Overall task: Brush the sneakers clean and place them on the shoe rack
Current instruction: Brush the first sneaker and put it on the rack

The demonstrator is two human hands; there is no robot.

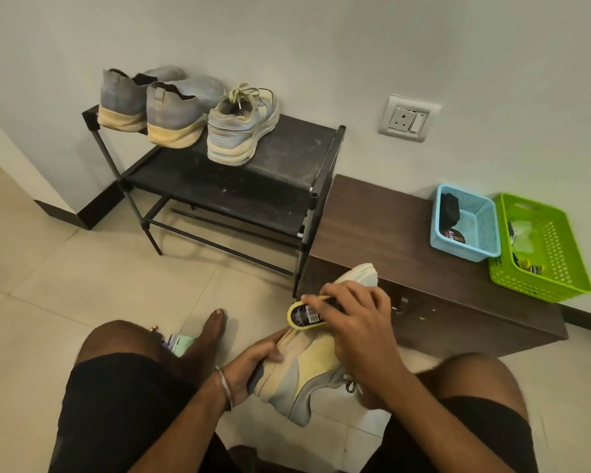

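Note:
A cream and yellow sneaker [304,373] lies tilted between my knees, toe pointing away. My left hand [253,361] grips its side from the left. My right hand [355,322] holds a yellow-rimmed oval brush [302,315] against the sneaker's upper. The black shoe rack [287,155] stands against the wall. On its top shelf sits one matching sneaker [241,131] at the right, beside a pair of grey sneakers [161,104] at the left.
A low brown wooden bench [389,233] stands right of the rack, carrying a blue basket [466,223] and a green basket [539,249]. A wall socket [408,117] is above it. My bare foot [212,331] and a small packet [180,343] rest on the tiled floor.

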